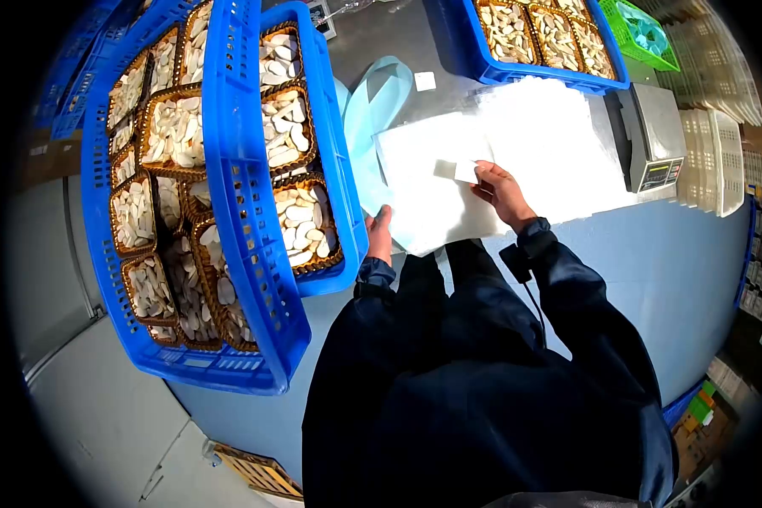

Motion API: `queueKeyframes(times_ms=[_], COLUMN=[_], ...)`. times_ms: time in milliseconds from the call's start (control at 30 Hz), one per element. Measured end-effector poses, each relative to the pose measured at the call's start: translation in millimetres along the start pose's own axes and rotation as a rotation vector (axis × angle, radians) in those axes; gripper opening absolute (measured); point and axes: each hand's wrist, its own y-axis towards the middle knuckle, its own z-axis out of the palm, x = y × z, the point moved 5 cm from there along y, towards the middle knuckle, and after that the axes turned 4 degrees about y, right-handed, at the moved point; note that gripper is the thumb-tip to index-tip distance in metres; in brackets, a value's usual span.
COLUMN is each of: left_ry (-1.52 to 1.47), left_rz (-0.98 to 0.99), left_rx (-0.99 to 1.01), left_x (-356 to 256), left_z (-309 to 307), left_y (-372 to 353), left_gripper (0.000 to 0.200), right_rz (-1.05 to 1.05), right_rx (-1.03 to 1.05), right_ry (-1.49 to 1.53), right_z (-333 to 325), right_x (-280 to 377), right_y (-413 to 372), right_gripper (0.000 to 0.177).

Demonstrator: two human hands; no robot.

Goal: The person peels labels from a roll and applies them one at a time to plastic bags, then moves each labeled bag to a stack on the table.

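Between its thumb and fingers, my right hand pinches a small white label. Below it lies a stack of thin white sheets, brightly lit, with a shadow of the hand falling across them. At the table's front edge, my left hand has its thumb and finger apart, close to the near left corner of the sheets. A pale teal strip loops down along the left side of the stack to that hand. Another small white square lies on the grey metal table farther back.
Blue crates at left hold brown baskets of pale sliced pieces. Another blue crate with similar baskets stands at the back. To the right are a weighing scale, a green basket and stacked white crates.
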Motion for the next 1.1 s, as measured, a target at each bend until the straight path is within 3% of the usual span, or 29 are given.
queueKeyframes(times_ms=[33, 100, 267, 467, 600, 700, 733, 833, 933, 1000, 1067, 1100], left_ry=[-0.024, -0.041, -0.082, -0.013, -0.040, -0.211, -0.285, -0.211, -0.359, -0.279, -0.276, -0.263], left_rz=[-0.035, -0.081, -0.107, -0.127, 0.037, 0.000, -0.106, -0.148, -0.172, -0.165, -0.175, -0.163], left_rx=[0.025, -0.011, 0.062, 0.013, -0.034, 0.195, 0.156, 0.032, 0.081, 0.048, 0.067, 0.034], left_x=[0, -1, 0, 3, -16, -3, 5, 16, 24, 42, 47, 50], left_z=[2, 4, 2, -4, -10, -3, 1, 4, 7, -2, -2, -1], left_y=[-1, -3, 1, 1, -11, -1, 0, 4, 5, 17, 21, 22], left_gripper=[0.041, 0.042, 0.042, 0.044, 0.042, 0.038, 0.037, 0.027, 0.025, 0.022, 0.021, 0.021], right_rz=[0.004, -0.091, -0.044, -0.071, -0.208, -0.378, -0.378, -0.527, -0.571, -0.560, -0.768, -0.673], right_rx=[0.005, 0.059, 0.335, 0.170, 0.009, -0.074, -0.069, -0.174, -0.223, -0.269, -0.337, -0.296], right_ry=[-0.002, -0.305, -0.339, -0.210, -0.253, -0.533, -0.532, -0.751, -0.804, -0.922, -1.089, -1.152], right_z=[4, 19, 56, 57, 52, 60, 65, 71, 73, 73, 85, 86], right_x=[-2, -8, -43, -42, -29, -28, -28, -21, -24, -28, -19, -21], right_y=[2, 7, 13, 9, 9, 14, 14, 10, 8, 8, -3, -3], right_gripper=[0.019, 0.018, 0.018, 0.015, 0.016, 0.014, 0.014, 0.015, 0.015, 0.018, 0.024, 0.038])
